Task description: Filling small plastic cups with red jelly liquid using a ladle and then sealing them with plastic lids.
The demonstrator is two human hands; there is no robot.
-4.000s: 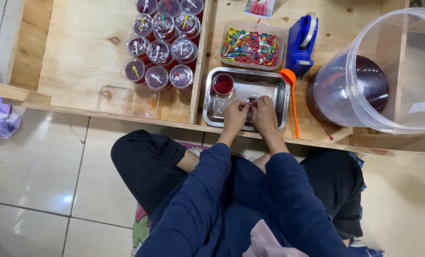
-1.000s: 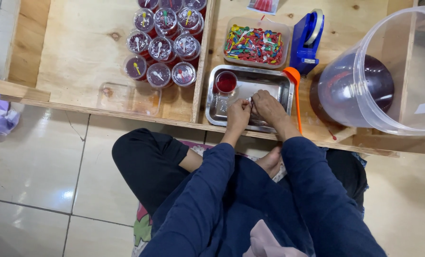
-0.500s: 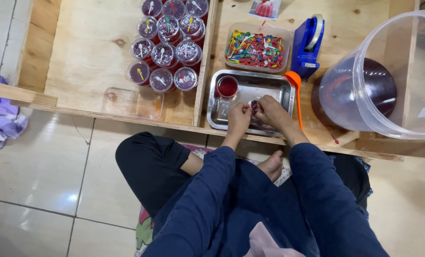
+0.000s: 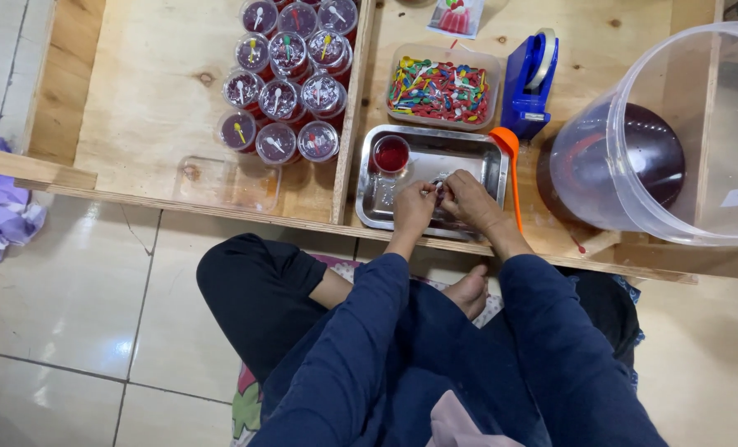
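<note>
Both hands are over a shiny metal tray (image 4: 375, 192) on a low wooden table (image 4: 154, 99). The left hand (image 4: 414, 207) and the right hand (image 4: 467, 199) are close together, and their fingers pinch one small clear thing (image 4: 438, 187) between them. It is too small to tell what it is.

A little round cup (image 4: 391, 154) of red jelly, with no lid on, stands in the tray's far left corner. An orange plastic scoop (image 4: 510, 165) lies along the tray's right edge. Behind the tray sits a clear box of tiny bright spoons (image 4: 441, 88), with a blue tape holder (image 4: 530, 76) beside it. On the left stand many closed jelly cups (image 4: 290, 79), each with a spoon on top. On the right is a big clear bucket (image 4: 675, 132) with dark red liquid inside.
</note>
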